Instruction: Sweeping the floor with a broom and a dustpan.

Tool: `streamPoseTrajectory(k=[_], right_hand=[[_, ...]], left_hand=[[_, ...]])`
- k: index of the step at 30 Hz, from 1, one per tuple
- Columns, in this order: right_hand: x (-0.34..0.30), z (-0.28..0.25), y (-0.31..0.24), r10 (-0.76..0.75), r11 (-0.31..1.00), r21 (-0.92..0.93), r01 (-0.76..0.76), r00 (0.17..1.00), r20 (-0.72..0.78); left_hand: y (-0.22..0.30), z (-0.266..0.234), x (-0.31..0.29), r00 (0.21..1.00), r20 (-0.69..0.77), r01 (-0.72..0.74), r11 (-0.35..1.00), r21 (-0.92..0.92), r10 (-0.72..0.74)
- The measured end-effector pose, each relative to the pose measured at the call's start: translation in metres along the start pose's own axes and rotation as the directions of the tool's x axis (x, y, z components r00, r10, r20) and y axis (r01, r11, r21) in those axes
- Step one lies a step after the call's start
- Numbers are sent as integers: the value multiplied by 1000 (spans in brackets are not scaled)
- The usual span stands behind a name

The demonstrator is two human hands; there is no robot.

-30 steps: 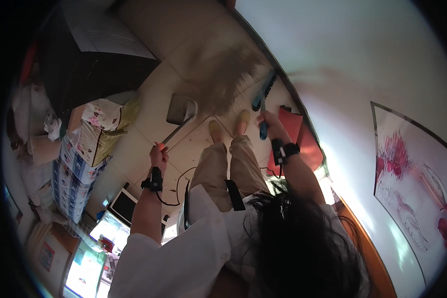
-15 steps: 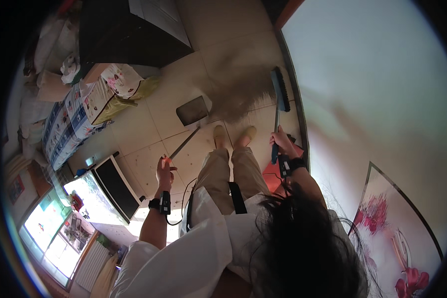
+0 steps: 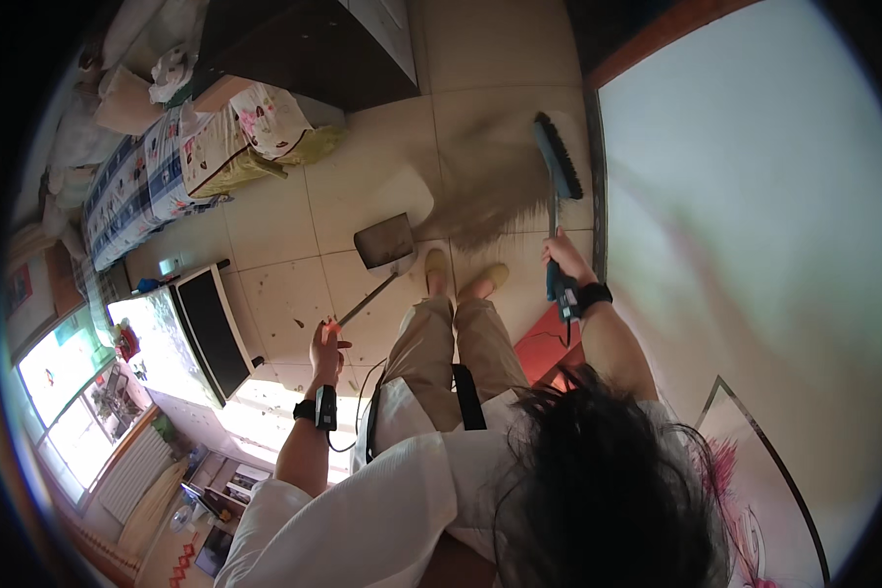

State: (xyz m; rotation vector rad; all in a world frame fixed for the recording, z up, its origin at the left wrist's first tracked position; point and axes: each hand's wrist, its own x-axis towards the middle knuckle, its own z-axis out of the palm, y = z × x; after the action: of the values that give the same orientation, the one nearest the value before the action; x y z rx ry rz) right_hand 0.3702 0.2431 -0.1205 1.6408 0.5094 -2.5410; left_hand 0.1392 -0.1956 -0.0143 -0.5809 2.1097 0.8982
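Note:
On my left, a long-handled dustpan (image 3: 383, 242) rests with its pan near the floor, left of my feet. My left hand (image 3: 327, 350) is closed round the orange-tipped end of its handle. My right hand (image 3: 567, 257) grips the shaft of a blue-grey broom (image 3: 556, 162), whose dark bristles face the wall on the right. The broom head is apart from the dustpan, with a dark shadowy patch (image 3: 485, 191) on the tiles between them. Whether anything lies in the pan is too dim to tell.
A bed with patterned covers (image 3: 216, 157) stands on the left, below a dark cabinet (image 3: 309, 49). Nearer on the left is a white-and-black appliance-like box (image 3: 211, 333). A pale wall (image 3: 735, 196) runs along the right. Something red (image 3: 549, 348) lies beside my right leg.
My view has shifted and turned slightly. The broom head has moved a little away from me toward the far floor. The dustpan has stayed at my left side, and both hands keep their grips.

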Motion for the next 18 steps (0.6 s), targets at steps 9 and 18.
streamPoseTrajectory(k=[9, 18], right_hand=[[-41, -8, -37, -244, 892, -426, 154, 956, -166], [40, 54, -28, -120, 764, -617, 187, 981, 149]], left_hand=[[-14, -15, -13, 999, 34, -6, 1000, -9, 6], [-53, -12, -17, 1000, -10, -9, 995, -101, 8]])
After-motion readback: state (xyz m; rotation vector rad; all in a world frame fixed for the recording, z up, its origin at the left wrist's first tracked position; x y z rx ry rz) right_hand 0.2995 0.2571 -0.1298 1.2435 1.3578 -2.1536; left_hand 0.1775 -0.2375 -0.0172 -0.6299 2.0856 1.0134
